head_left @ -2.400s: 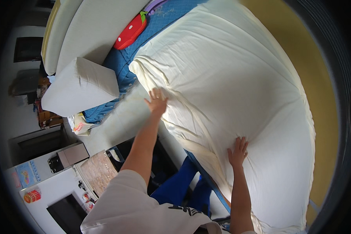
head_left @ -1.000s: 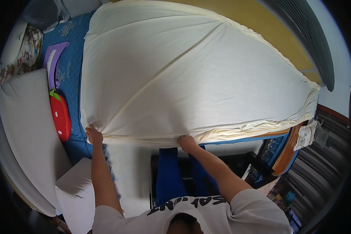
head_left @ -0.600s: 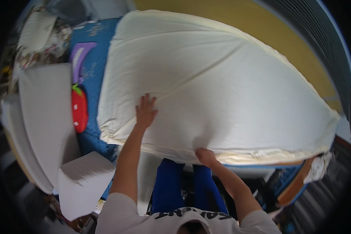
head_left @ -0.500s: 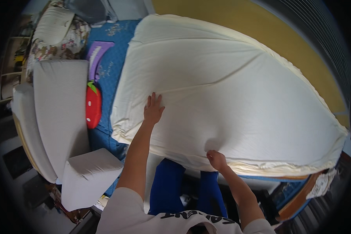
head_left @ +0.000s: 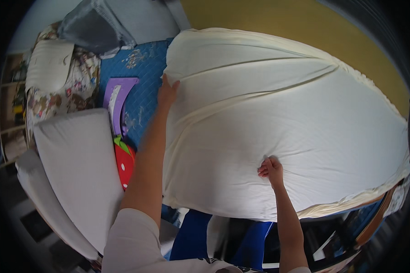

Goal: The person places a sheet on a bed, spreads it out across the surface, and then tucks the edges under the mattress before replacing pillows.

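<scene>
A cream fitted sheet (head_left: 223, 150) lies spread over a mattress, with gathered elastic along its edges. Long folds run across its far half toward the back right corner. At the sheet's far left edge is my left hand (head_left: 167, 93), thumb and forefinger apart, touching the cloth; its other fingers are partly hidden. My right hand (head_left: 272, 172) rests on the near middle of the sheet. Its fingers are curled on a pinch of cloth, and small creases spread out from there.
Left of the sheet shows a blue quilted mattress (head_left: 143, 68). On it lie a purple curved piece (head_left: 116, 102) and a red strawberry-shaped cushion (head_left: 124, 164). Grey cushions (head_left: 77, 159) stand at the left. A yellow wall (head_left: 278, 18) closes the back, and a patterned cloth (head_left: 84, 91) lies far left.
My left hand has moved from the sheet's surface to its far left edge. My right hand has gone from the near edge farther onto the sheet. Deeper folds appear, and my view has shifted.
</scene>
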Motion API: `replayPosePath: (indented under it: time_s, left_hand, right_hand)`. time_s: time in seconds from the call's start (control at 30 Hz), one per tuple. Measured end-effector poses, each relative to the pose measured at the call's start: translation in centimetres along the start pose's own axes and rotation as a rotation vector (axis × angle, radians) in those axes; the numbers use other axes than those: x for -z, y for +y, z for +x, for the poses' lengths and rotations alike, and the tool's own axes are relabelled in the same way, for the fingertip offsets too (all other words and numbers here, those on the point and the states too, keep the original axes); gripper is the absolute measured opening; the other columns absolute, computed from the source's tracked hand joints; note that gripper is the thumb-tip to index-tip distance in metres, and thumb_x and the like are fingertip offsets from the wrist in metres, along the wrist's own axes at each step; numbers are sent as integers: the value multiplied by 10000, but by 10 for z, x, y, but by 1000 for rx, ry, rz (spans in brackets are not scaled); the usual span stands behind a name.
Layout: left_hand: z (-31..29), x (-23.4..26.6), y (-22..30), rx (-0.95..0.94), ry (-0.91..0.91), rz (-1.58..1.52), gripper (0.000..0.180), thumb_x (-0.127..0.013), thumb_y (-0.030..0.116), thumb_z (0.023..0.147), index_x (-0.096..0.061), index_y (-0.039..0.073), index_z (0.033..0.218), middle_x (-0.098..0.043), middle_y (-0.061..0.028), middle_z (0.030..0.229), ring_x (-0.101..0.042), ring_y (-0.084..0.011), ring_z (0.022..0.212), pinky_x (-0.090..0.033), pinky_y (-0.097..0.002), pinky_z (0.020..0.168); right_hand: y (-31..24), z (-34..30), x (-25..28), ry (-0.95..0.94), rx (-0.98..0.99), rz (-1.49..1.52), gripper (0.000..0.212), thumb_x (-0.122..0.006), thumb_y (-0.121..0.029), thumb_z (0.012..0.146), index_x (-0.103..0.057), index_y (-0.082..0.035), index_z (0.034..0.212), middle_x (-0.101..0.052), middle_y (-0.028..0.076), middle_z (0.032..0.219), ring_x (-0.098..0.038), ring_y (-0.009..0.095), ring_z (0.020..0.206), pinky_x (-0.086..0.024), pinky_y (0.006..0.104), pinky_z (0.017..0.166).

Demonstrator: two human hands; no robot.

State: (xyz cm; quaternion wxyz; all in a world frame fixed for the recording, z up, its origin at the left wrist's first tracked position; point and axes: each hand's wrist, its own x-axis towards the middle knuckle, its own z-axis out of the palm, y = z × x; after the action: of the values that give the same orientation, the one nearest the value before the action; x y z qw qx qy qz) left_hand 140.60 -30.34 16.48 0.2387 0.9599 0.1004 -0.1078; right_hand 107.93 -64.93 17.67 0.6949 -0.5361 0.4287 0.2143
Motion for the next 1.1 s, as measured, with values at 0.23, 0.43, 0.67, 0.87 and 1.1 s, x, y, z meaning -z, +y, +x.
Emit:
replayPosePath:
  time_s: [0.23,0.43,0.67,0.87,1.1]
  left_hand:
    - [122,-20,5,223,-192,-598,898,-644,317,789,-1,172,1399,-572,-84,642,-525,-146,452,-452,-260,381]
    - [164,-32,34,172,-211,-573,444,-580,115,783,-426,110,1199,-576,-89,646,-530,-157,457,-425,-239,395]
    - [224,-35,26,178,-272,-874,229,-419,118,863,-484,-38,1018,-617,-172,865,-631,-240,721,-533,-331,635]
    - [246,-23,36,-296,7,-746,269,-400,183,912,-452,-13,1088,-579,-186,1066,-575,-270,981,-461,-344,840]
    - [230,-52,37,-747,125,184,269,-491,196,877,-475,-6,1054,-532,-251,1062,-508,-361,1029,-406,-403,855]
  right_hand:
    - [9,13,-18,109,-5,5,339,-562,-293,868,-533,-20,670,-578,79,556,-572,136,452,-470,243,405]
    - [5,4,-28,176,-8,-4,360,-573,-311,860,-533,-14,662,-573,78,535,-565,138,437,-438,237,386]
    - [-2,3,-41,313,-30,-41,352,-549,-307,873,-521,-30,658,-562,74,508,-544,128,403,-377,216,355]
    - [-31,7,-52,307,169,-166,328,-508,-262,901,-532,-22,678,-552,61,527,-517,92,445,-369,207,398]
    - [-100,64,-84,426,935,-771,303,-616,-160,804,-555,-114,1097,-483,106,1203,-443,273,1117,-371,415,892]
